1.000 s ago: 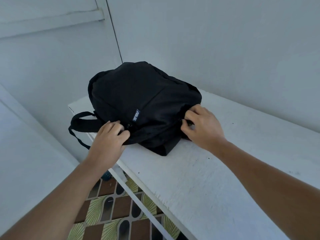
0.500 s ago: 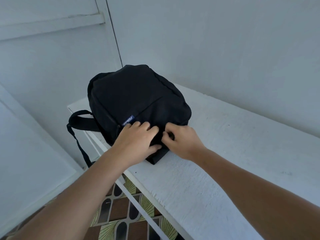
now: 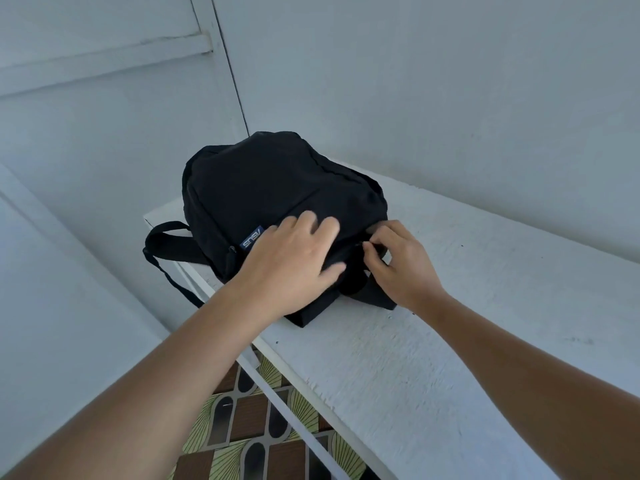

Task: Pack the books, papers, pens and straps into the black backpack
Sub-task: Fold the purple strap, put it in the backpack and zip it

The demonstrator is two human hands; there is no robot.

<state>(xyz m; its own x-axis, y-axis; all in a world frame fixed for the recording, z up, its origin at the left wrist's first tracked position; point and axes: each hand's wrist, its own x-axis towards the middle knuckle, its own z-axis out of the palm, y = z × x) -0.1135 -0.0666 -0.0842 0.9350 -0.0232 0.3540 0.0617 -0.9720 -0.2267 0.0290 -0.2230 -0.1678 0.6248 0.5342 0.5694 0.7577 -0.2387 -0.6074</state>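
The backpack (image 3: 277,202) lay mid-frame at the desk (image 3: 450,341) corner. The left hand (image 3: 294,265) pressed flat; right hand (image 3: 398,265) fingers pinched something, probably the zipper. A snagged pull could drag it off.

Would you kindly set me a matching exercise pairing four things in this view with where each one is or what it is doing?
Things:
1. left hand
2. right hand
3. shoulder strap
4. blue label

States:
A. hangs over the white table's left edge
B. pinches something small at the black backpack's near edge
C. lies flat on top of the backpack, fingers spread
D. sewn on the backpack, just left of the flat hand

Pairs: 1-C, 2-B, 3-A, 4-D
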